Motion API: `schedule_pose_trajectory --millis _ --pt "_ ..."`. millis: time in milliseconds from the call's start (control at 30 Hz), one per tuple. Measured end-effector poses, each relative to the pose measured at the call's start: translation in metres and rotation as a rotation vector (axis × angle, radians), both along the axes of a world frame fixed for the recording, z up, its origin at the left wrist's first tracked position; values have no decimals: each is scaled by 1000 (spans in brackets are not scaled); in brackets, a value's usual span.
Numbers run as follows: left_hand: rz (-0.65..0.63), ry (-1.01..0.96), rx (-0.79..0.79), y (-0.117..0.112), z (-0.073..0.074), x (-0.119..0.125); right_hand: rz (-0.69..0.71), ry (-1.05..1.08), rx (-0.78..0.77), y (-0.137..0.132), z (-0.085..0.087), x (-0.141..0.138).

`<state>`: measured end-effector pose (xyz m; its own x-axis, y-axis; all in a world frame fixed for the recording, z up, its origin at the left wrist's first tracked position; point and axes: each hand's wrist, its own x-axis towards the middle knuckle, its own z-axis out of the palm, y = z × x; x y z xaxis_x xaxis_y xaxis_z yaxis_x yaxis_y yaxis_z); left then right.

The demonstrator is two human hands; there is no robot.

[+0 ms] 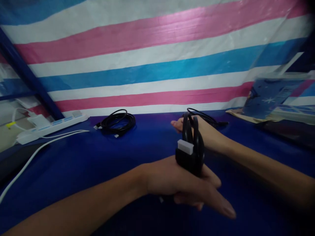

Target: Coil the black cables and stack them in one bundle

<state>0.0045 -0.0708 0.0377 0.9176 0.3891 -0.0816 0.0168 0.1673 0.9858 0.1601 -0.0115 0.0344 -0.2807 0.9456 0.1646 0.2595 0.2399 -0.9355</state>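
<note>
My left hand (177, 180) is in the lower middle, closed around a coiled black cable (200, 147) whose loops stand up above the hand. A black plug with a light grey end (185, 146) sits on the near side of that coil. Beyond it, my right hand (203, 129) is low over the blue table, its fingertips pointing left and partly hidden by the held coil. A second black cable (209, 119) lies right behind my right hand; whether the fingers grip it is hidden. Farther left rests a third coiled black cable (118, 122), with several plug ends showing.
On the left, a white power strip (56, 126) holds a white adapter (39, 120), and a white cord (41, 147) runs across the table (110, 157). A blue printed bag (268, 96) and a dark flat object (290, 134) are at right. A striped sheet (147, 75) hangs behind.
</note>
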Motion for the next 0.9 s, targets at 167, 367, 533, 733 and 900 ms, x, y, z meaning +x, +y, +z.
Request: schedule_pose_trajectory --millis 167,367,533,733,900 --pt "762 -48 183 31 -10 -22 52 60 -107 -28 -1 -11" --pt "938 34 380 56 -23 -32 709 -179 -399 -62 8 -21" --pt "800 296 316 49 -33 -52 518 -198 -222 -24 3 8" --pt "942 320 200 48 -31 -51 321 45 -160 -11 -7 1" --pt "786 230 -34 93 19 18 -168 14 -73 19 39 39"
